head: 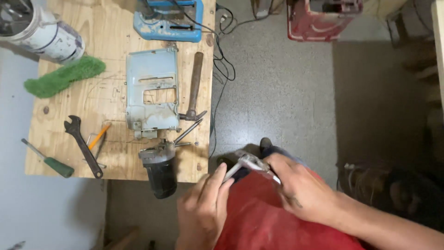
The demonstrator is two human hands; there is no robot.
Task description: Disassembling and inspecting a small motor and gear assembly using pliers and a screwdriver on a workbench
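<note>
At the bottom centre, the left hand [203,210] and right hand [300,187] both grip a small metal part [247,164] held over a red cloth [263,217] — fingers closed on it. Farther up the frame, on the wooden bench [115,97] — a black motor [159,169], a pale blue housing [152,92], a hammer [195,88], a wrench [83,146].

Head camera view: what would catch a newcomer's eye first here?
Most likely the two hands at the bottom: the left hand and right hand together grip a small metal part over a red cloth. Next comes the plywood table at left, where a pale blue metal housing lies in the middle beside a hammer. A black motor sits at the table's near edge, and a green pad lies further left.
</note>
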